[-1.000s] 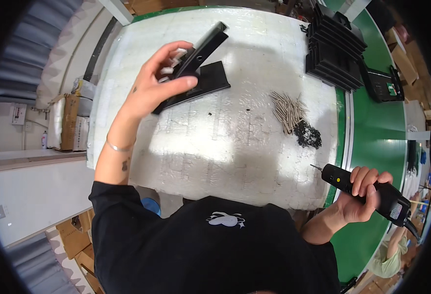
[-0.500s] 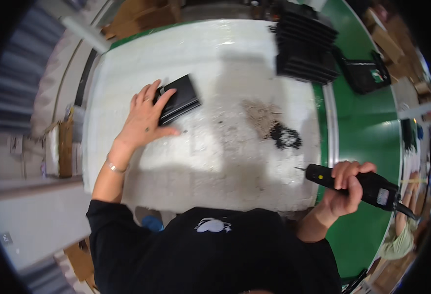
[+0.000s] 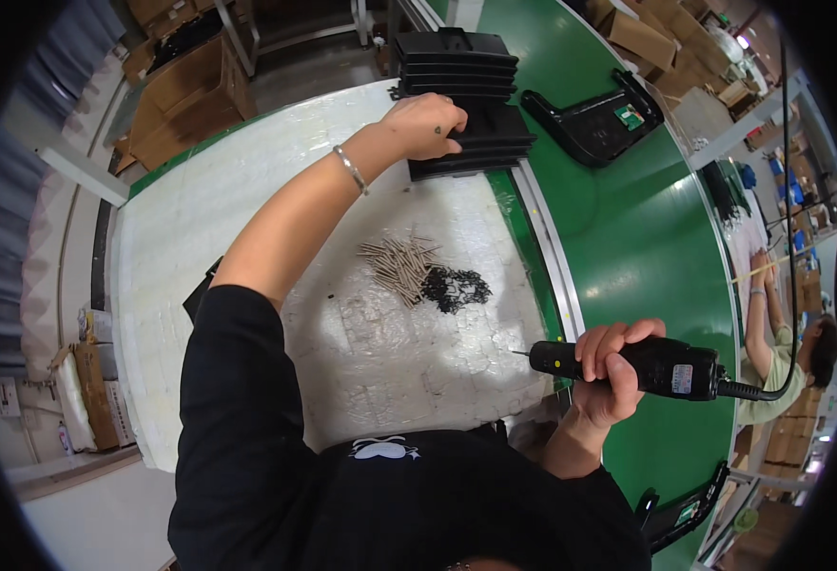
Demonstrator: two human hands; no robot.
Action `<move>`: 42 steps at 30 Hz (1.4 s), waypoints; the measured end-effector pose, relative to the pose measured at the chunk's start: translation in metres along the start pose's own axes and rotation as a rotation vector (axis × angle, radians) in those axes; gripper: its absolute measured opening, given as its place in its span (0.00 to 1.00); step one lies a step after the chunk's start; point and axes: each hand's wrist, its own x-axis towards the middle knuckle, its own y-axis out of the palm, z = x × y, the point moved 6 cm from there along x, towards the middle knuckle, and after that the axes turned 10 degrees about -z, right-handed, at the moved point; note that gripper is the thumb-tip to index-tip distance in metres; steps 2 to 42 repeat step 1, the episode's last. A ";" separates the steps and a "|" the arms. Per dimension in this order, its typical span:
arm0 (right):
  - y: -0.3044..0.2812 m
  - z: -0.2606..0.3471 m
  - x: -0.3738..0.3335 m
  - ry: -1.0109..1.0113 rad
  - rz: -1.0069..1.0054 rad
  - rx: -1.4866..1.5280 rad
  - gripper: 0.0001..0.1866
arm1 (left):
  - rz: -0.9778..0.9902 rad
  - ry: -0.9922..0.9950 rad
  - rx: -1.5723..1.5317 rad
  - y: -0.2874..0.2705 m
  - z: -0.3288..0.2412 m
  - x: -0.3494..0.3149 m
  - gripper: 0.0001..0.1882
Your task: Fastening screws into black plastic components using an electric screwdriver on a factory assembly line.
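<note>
My left hand (image 3: 425, 127) reaches across the white work surface to a stack of black plastic panels (image 3: 483, 143) at the back. Its fingers are bent and closed at the edge of an upper panel in the nearer pile. A corded black electric screwdriver (image 3: 642, 368) lies in my right hand (image 3: 614, 369), fingers wrapped around its body and thin bit pointing left. Left of the bit are a heap of long thin light-brown pieces (image 3: 401, 266) and a pile of small black screws (image 3: 457, 288). My left arm mostly covers a black part (image 3: 202, 293) at the left.
To the right runs a green belt (image 3: 618, 238) behind a metal rail (image 3: 552, 247). A black frame with a small green circuit board (image 3: 630, 117) lies on it, and another black part (image 3: 690, 509) is lower down. A co-worker's arms (image 3: 761, 305) show at far right. Cardboard boxes (image 3: 195, 105) stand behind the table.
My left hand has left the black part on the left and moved right and away to the panel stack. My right hand still holds the screwdriver. The whole view has turned and shifted.
</note>
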 end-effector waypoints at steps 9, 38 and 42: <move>0.002 0.004 0.001 -0.042 0.029 -0.049 0.16 | 0.161 -0.030 0.054 0.010 -0.003 0.009 0.14; 0.002 0.004 0.001 -0.042 0.029 -0.049 0.16 | 0.161 -0.030 0.054 0.010 -0.003 0.009 0.14; 0.002 0.004 0.001 -0.042 0.029 -0.049 0.16 | 0.161 -0.030 0.054 0.010 -0.003 0.009 0.14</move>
